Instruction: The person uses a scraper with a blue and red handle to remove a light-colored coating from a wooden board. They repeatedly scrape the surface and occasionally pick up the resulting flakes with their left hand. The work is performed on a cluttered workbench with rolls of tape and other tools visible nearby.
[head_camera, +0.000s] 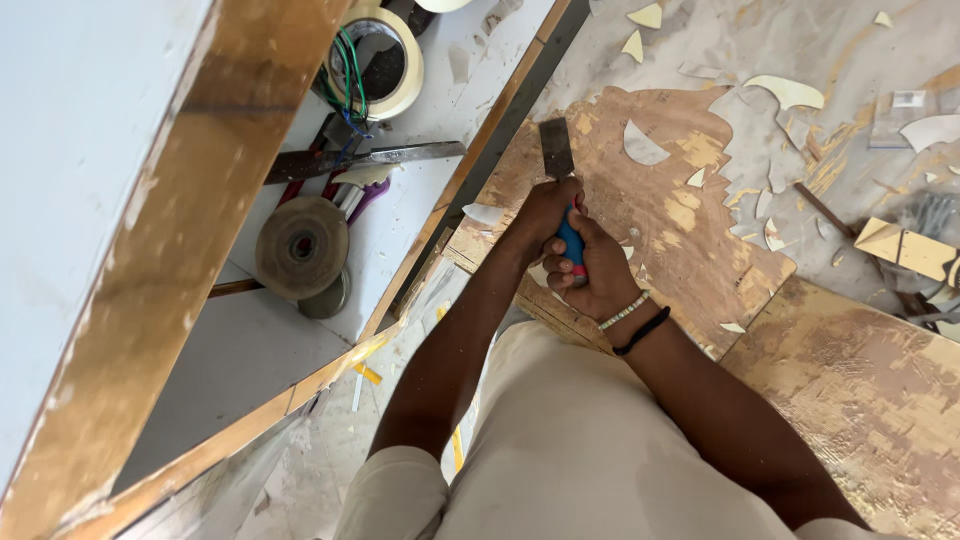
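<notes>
A chisel (560, 175) with a blue and red handle sits near the centre of the view, its flat steel blade pointing toward 12 o'clock and resting on a plywood board (690, 230) stripped of most of its pale laminate. Both hands are clamped together around the handle: the right hand (598, 268) wraps it from the 5 o'clock side, and the left hand (540, 215) covers the top from 9 o'clock, just below the blade. The right wrist carries a beaded bracelet (624, 311) and a black band (643, 331). Broken laminate chips (790, 92) lie scattered on the board from 12 to 3 o'clock. Toward 9 o'clock, inside a wooden-framed white shelf (290, 350), lie a grinding disc (302, 247), a roll of tape (385, 60) and a long metal blade (365, 160).
</notes>
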